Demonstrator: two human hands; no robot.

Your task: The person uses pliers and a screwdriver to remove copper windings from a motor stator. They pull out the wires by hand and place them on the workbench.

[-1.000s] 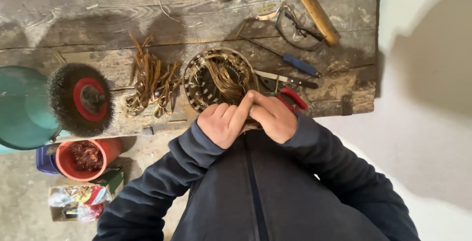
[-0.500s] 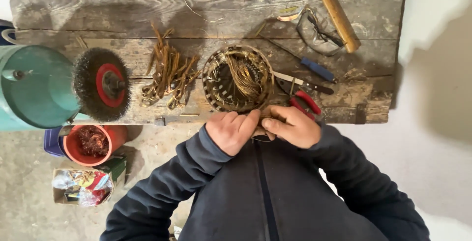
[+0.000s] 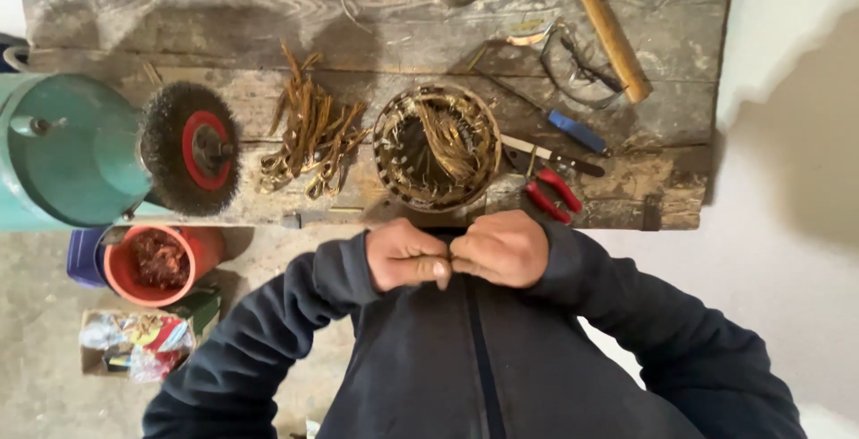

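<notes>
Both curled shut, knuckle to knuckle at the chest — left hand (image 3: 407,255) and right hand (image 3: 503,248); contents hidden, cannot tell. Just beyond them, centred on the bench edge — round metal stator ring stuffed with copper windings (image 3: 437,145), equally near both.

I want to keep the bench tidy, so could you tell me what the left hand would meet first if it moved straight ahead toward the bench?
Probably the round motor stator with copper windings, which sits on the wooden bench just beyond the left hand. Depth is uncertain: the hand may be held above the bench edge.
</notes>
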